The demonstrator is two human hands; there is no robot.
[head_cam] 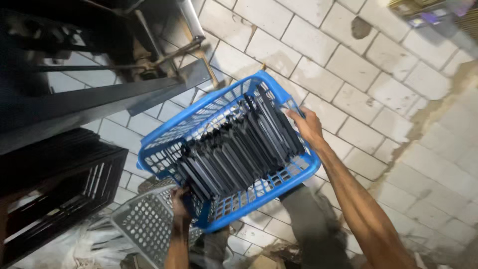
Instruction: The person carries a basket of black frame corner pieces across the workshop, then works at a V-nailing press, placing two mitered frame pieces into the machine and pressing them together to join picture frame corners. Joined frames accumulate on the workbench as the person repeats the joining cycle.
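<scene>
- The left hand [179, 204] grips the near corner of a blue plastic basket [164, 130], its fingers curled around the rim and pressed together on the mesh wall.
- The right hand [307, 124] holds the basket's far right rim, with its fingers hooked over the edge and closed on it.
- The basket is lifted off the floor and tilted, held between both hands above the person's legs.
- Inside the basket stands a dense row of flat dark grey plates [239, 144], packed side by side on edge and leaning together.
- A grey perforated crate [144, 224] lies just below the basket's near corner, close to the left hand.
- A black slatted crate [64, 189] sits at the left, under a dark metal beam [89, 107].
- The floor [358, 65] is paved with pale rectangular tiles, stained in patches towards the right.
</scene>
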